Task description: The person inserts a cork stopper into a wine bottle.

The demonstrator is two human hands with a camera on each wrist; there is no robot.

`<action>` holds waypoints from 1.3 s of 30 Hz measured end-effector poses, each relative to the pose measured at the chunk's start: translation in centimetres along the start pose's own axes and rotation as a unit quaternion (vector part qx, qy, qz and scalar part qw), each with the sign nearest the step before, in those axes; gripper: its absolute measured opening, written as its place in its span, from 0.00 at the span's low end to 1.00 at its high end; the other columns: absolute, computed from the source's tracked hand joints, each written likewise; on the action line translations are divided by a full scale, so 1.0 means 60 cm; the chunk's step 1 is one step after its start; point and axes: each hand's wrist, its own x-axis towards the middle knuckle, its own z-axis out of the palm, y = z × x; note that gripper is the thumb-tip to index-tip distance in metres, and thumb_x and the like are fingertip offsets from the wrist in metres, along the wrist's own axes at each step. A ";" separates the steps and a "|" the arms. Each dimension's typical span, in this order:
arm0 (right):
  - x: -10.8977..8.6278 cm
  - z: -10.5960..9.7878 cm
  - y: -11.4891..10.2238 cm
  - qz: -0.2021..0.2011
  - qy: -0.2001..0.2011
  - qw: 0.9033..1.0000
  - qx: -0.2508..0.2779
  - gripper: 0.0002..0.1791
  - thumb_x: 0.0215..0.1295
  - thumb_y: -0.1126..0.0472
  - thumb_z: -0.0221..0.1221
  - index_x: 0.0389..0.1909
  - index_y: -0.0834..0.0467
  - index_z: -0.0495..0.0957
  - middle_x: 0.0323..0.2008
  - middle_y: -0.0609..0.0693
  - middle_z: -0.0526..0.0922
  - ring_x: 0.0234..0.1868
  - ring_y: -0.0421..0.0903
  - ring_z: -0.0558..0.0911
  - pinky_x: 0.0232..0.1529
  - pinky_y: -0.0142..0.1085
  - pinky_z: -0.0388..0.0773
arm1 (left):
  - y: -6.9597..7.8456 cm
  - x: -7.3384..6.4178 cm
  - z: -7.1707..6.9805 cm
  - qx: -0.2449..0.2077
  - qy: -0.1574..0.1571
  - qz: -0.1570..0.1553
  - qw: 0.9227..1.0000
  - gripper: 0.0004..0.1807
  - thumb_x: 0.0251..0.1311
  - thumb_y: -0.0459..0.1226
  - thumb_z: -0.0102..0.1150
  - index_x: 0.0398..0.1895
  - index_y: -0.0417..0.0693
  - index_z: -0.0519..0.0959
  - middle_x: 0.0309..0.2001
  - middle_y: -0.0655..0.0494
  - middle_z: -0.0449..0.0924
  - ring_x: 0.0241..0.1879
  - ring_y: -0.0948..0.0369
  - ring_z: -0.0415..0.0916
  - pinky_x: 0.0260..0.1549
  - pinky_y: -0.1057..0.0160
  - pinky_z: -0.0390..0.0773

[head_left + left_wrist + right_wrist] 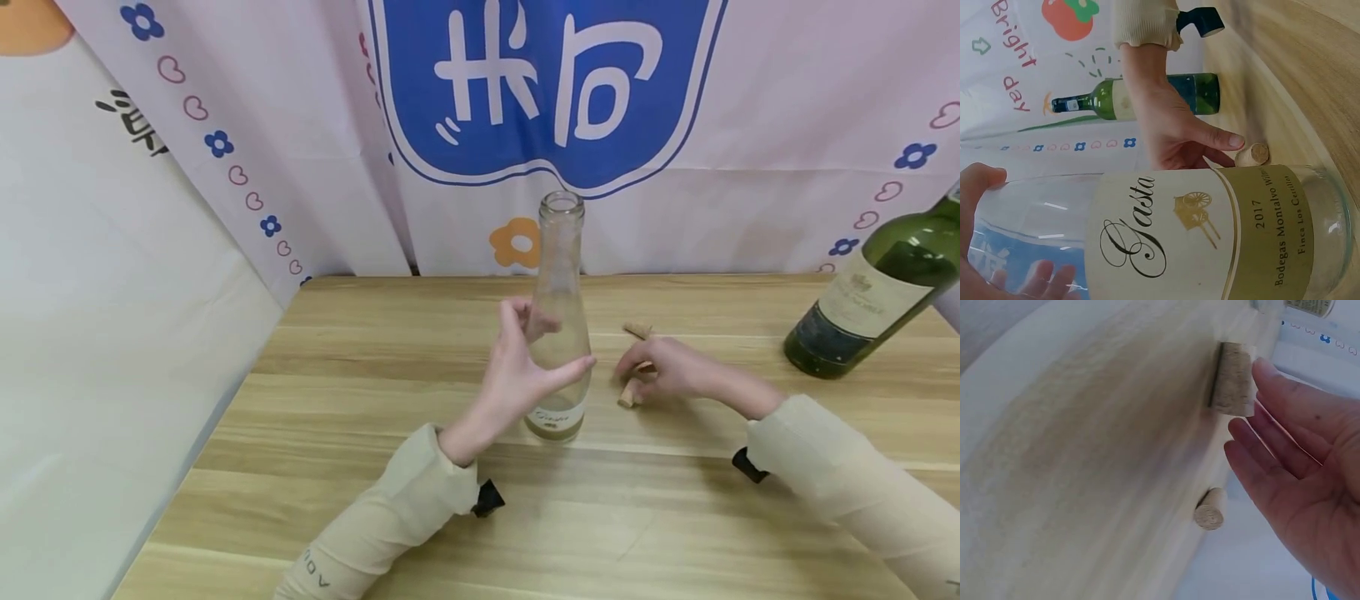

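Note:
A clear glass bottle (561,250) with no stopper in its mouth stands upright near the middle of the table. My left hand (510,367) holds it round the body, thumb on the near side and fingers behind the glass. Its white and gold label (1166,231) fills much of the left wrist view. To the bottle's right, my right hand (671,367) reaches down over a cork (1234,378) lying on the table. The thumb tip is right at the cork's side, while the other fingers are loosely bent and apart from it. A second cork (1210,512) lies a little farther back.
A green wine bottle (862,308) with a pale label stands at the right, beyond my right hand. The wooden table (315,400) ends at a printed cloth (450,217) hung behind it. White sheeting (112,292) hangs along the left side.

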 end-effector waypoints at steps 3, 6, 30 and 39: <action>-0.001 0.004 0.005 0.008 -0.004 1.000 0.017 0.12 0.46 0.74 0.64 0.35 0.65 0.80 0.36 0.55 0.82 0.41 0.55 0.80 0.41 0.40 0.78 | -0.001 -0.002 0.002 0.000 0.007 0.003 1.000 0.37 0.41 0.38 0.72 0.47 0.43 0.55 0.43 0.46 0.74 0.47 0.59 0.71 0.55 0.59 0.66; 0.000 0.007 0.006 0.005 -0.002 1.000 0.020 0.10 0.45 0.74 0.64 0.32 0.65 0.81 0.34 0.54 0.82 0.38 0.52 0.81 0.38 0.37 0.79 | -0.001 -0.003 0.003 -0.001 0.010 0.003 1.000 0.37 0.41 0.38 0.72 0.48 0.43 0.55 0.42 0.47 0.74 0.47 0.59 0.71 0.55 0.59 0.65; 0.015 -0.165 -0.140 0.001 0.128 0.985 -0.117 0.07 0.54 0.65 0.63 0.35 0.61 0.81 0.34 0.52 0.82 0.33 0.47 0.81 0.34 0.39 0.79 | -0.003 -0.004 0.004 0.006 0.008 0.004 1.000 0.38 0.41 0.37 0.72 0.49 0.42 0.54 0.43 0.47 0.75 0.48 0.59 0.71 0.54 0.57 0.66; 0.009 -0.212 -0.188 -0.054 0.215 0.962 -0.157 0.08 0.52 0.67 0.65 0.35 0.61 0.81 0.33 0.50 0.82 0.33 0.41 0.80 0.35 0.33 0.79 | 0.000 -0.003 0.005 0.003 0.004 0.006 1.000 0.38 0.40 0.37 0.72 0.48 0.43 0.55 0.43 0.49 0.74 0.48 0.59 0.71 0.54 0.57 0.66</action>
